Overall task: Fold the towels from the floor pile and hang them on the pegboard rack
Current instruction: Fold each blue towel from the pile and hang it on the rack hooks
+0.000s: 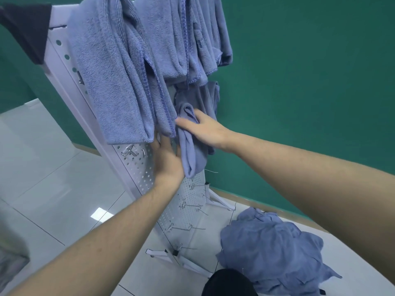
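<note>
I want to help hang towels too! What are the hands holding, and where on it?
The right hand grips the folded towel near its top. The left hand lies flat against its side.

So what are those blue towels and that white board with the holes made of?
The hanging towels look like soft microfibre or terry: fuzzy looped pile, stitched edges, limp folds. The pegboard rack seems to be painted sheet metal: smooth white finish, neat punched holes, rigid panel. Its hooks look like bare shiny steel wire.

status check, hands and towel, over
Right hand grips folded towel against the rack. Left hand flat beside it. Floor pile waiting. Hung towels crowd the spot.
</note>
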A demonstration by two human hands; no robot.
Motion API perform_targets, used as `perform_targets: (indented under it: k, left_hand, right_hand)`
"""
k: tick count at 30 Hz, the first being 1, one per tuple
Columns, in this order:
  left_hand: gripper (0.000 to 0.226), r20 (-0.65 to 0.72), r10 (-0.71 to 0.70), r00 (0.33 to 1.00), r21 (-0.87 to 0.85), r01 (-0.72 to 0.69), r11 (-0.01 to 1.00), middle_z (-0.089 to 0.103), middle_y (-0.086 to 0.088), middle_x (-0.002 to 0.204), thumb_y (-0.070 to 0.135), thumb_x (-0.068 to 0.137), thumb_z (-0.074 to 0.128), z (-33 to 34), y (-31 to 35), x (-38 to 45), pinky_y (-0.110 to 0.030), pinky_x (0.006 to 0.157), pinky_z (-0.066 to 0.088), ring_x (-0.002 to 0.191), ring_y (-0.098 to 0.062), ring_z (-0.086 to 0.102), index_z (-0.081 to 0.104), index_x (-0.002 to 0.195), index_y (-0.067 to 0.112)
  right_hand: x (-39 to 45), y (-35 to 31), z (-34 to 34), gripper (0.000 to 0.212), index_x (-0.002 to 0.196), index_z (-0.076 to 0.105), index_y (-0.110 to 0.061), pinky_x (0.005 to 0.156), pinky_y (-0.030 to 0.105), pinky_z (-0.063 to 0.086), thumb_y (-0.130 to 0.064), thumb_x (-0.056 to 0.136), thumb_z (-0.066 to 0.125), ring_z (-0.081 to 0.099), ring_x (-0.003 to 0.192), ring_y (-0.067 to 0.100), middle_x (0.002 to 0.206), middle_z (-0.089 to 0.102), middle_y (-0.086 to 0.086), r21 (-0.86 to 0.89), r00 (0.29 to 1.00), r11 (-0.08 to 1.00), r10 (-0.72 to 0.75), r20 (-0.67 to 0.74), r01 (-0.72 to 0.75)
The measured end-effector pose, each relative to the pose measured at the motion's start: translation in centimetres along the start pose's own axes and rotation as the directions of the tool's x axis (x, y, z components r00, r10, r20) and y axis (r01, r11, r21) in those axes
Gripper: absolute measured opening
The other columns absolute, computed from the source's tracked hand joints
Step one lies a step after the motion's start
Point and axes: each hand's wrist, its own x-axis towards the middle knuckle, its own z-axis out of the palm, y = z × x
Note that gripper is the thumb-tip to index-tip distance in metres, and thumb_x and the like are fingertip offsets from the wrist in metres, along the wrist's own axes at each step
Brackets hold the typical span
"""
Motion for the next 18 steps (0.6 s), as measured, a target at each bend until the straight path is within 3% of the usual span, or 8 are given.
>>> perform_targets:
  k: [2,5,7,9,11,14,16,18]
  left_hand:
    - [0.036,-0.037,0.019,0.999,-0.020,-0.020,1.000,0.035,0.000,0.142,0.036,0.091,0.048,-0.2,-0.2,0.0,-0.044,0.110,0.040,0.126,-0.030,0.049,0.044,0.126,0.043]
    - [0.045,-0.080,-0.063,0.995,-0.156,0.050,0.986,0.036,-0.014,0.139,0.003,0.083,0.045,-0.4,-0.2,-0.2,-0.037,0.106,0.039,0.120,-0.024,0.044,0.054,0.127,0.005]
    - [0.032,-0.099,-0.107,0.989,-0.303,0.073,0.950,0.046,-0.012,0.128,0.002,0.086,0.050,-0.4,0.3,-0.6,-0.034,0.098,0.047,0.105,-0.017,0.052,0.057,0.116,0.010]
    - [0.027,-0.036,-0.175,0.984,-0.446,0.140,0.884,0.055,-0.007,0.116,0.004,0.091,0.057,0.0,0.8,-1.1,-0.025,0.088,0.049,0.096,-0.012,0.059,0.048,0.112,0.018]
    - [0.035,0.011,-0.251,0.968,-0.470,0.227,0.853,0.060,-0.005,0.115,0.005,0.091,0.063,0.4,0.6,-1.2,-0.015,0.082,0.048,0.094,-0.006,0.062,0.046,0.120,0.012]
    - [0.050,0.013,-0.257,0.966,-0.457,0.235,0.858,0.058,-0.002,0.128,0.004,0.091,0.061,0.4,0.4,-1.1,-0.020,0.094,0.047,0.109,-0.013,0.062,0.043,0.138,0.007]
    - [0.048,-0.020,-0.271,0.962,-0.394,0.242,0.887,0.050,0.003,0.125,-0.001,0.093,0.050,0.2,0.3,-0.9,-0.018,0.094,0.039,0.111,-0.014,0.054,0.040,0.139,0.007]
    - [0.047,-0.038,-0.282,0.959,-0.335,0.253,0.908,0.048,0.002,0.123,-0.004,0.093,0.045,0.1,0.1,-0.6,-0.017,0.092,0.037,0.110,-0.014,0.052,0.041,0.138,0.006]
  right_hand:
    - [0.1,0.7,0.2,0.053,0.126,0.056,-0.025,0.105,0.034,0.046,-0.060,0.087,0.065,0.062,0.109,0.007,0.119,0.066,-0.011,-0.054,0.999,0.999,0.000,-0.037,-0.002]
    - [-1.0,0.8,0.2,0.049,0.132,0.052,-0.023,0.107,0.035,0.044,-0.054,0.094,0.060,0.058,0.115,0.013,0.124,0.062,-0.009,-0.087,1.000,0.996,0.019,0.001,-0.019]
    - [-1.8,0.8,0.2,0.060,0.141,0.041,-0.026,0.105,0.036,0.046,-0.057,0.093,0.059,0.060,0.117,0.020,0.123,0.060,-0.010,-0.054,0.999,0.998,0.031,0.029,-0.030]
    - [-2.4,0.7,0.3,0.068,0.143,0.035,-0.033,0.101,0.044,0.051,-0.064,0.088,0.059,0.066,0.112,0.028,0.120,0.065,-0.007,0.021,0.999,0.999,0.042,0.022,-0.043]
    - [-2.4,0.8,0.2,0.053,0.131,0.045,-0.030,0.095,0.040,0.054,-0.063,0.092,0.057,0.067,0.106,0.026,0.116,0.068,-0.004,0.012,0.999,0.999,0.052,0.010,-0.052]
    - [-2.4,0.6,-0.1,0.021,0.090,0.048,-0.029,0.066,0.014,0.041,-0.046,0.098,0.058,0.056,0.076,0.007,0.088,0.058,-0.012,-0.172,1.000,0.985,0.014,0.006,-0.013]
    - [-2.2,0.7,0.1,0.029,0.079,0.041,-0.024,0.059,0.018,0.036,-0.036,0.099,0.059,0.049,0.068,0.010,0.077,0.052,-0.010,-0.276,1.000,0.961,0.012,0.029,-0.004]
    - [-1.7,1.2,0.6,0.028,0.079,0.040,-0.019,0.066,0.028,0.040,-0.030,0.099,0.057,0.052,0.075,0.019,0.079,0.058,-0.002,-0.317,0.999,0.948,0.026,0.038,-0.012]
